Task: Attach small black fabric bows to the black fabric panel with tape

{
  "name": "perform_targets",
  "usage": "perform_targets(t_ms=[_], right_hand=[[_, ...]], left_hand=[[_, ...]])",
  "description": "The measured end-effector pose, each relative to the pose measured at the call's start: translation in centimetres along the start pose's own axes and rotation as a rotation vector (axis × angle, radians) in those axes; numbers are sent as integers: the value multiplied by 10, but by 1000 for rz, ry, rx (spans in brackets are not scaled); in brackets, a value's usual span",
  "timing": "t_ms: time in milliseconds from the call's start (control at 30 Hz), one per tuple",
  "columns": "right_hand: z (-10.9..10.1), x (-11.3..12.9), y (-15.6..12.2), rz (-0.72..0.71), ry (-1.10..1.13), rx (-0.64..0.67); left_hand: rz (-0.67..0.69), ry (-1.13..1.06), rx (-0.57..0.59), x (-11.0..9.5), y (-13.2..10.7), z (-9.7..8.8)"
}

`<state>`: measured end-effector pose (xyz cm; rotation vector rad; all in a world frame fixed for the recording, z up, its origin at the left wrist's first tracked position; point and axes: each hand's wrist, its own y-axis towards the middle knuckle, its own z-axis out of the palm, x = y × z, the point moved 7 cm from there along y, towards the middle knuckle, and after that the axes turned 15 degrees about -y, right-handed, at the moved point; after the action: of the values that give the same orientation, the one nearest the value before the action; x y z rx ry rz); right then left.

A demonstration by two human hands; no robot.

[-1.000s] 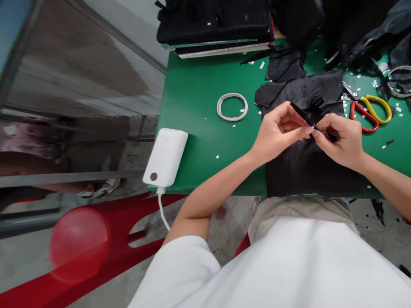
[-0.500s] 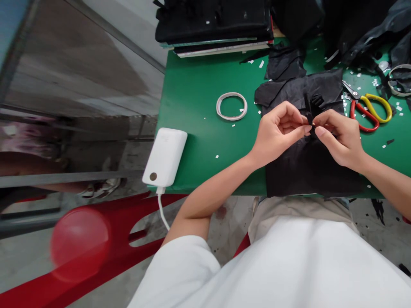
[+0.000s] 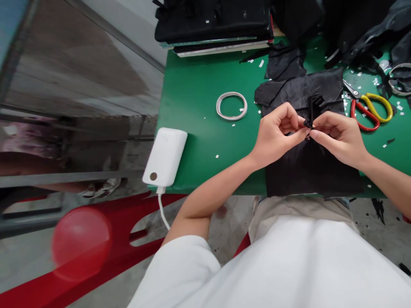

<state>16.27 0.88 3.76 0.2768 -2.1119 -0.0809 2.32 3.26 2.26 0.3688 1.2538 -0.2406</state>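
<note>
My left hand (image 3: 278,136) and my right hand (image 3: 341,136) meet at the fingertips, both closed in a pinch on a narrow black fabric strip (image 3: 310,110). The strip sticks up between the fingers; its pinched part is mostly hidden by them. Below lies a flat black cloth piece (image 3: 289,177), reaching the table's front edge under both hands. Just right of the right hand rest scissors (image 3: 366,119) with one red and one yellow handle, blades slightly apart.
On the green table (image 3: 195,98) lie a white tape ring (image 3: 231,106), a white power bank (image 3: 165,157) with a cable, and scattered white paper bits. Stacked black fabric (image 3: 212,21) sits at the back, with more black cloth (image 3: 353,25) at back right. A red plastic stool (image 3: 118,222) stands at left.
The right fingertips have moved slightly left and now touch the left ones. The black strip between them has shifted and stands more upright.
</note>
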Motion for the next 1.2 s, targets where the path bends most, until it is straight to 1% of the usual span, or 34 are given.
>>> perform_targets(t_ms=[200, 367, 600, 667, 733, 800, 867, 1000, 1133, 1200], right_hand=[[3, -2, 0, 22, -12, 9], [3, -4, 0, -1, -16, 5], [-3, 0, -1, -31, -56, -54], [-4, 1, -1, -37, -63, -67], [-5, 2, -1, -54, -83, -81], [-5, 4, -1, -79, -115, -87], [-5, 5, -2, -97, -153, -92], [-6, 7, -3, -127, -273, -113], [-8, 12, -5, -243, -418, -169], [-6, 13, -6, -293, -473, -177]], left_hand=[[13, -8, 23, 4, 2, -3], [-7, 104, -1, 5, 0, -3], [47, 171, -52, -2, 0, -5], [39, 189, -40, -2, 1, -5], [36, 208, -2, -4, 2, -3], [39, 221, 40, -6, 2, 1], [43, 237, 59, -8, 2, 3], [52, 297, 34, -11, 1, 3], [90, 337, 19, -12, -1, 3], [91, 356, 16, -12, -2, 3]])
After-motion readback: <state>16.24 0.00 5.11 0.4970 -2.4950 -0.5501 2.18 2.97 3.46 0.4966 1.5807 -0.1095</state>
